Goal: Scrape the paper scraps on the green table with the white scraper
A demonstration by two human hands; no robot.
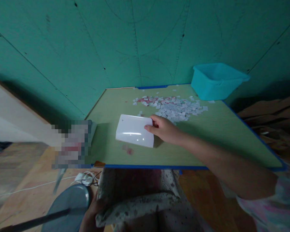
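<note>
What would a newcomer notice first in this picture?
Probably the glossy white curved panel, gripped at its right edge by the right hand over the pale green table. Beyond the hand spread small white and pink papery pieces; a turquoise plastic-looking tub stands at the table's far right corner.

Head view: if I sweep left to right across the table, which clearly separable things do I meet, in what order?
Pixelated item at the table's left edge → glossy white panel → right hand gripping it → turquoise bin.
</note>
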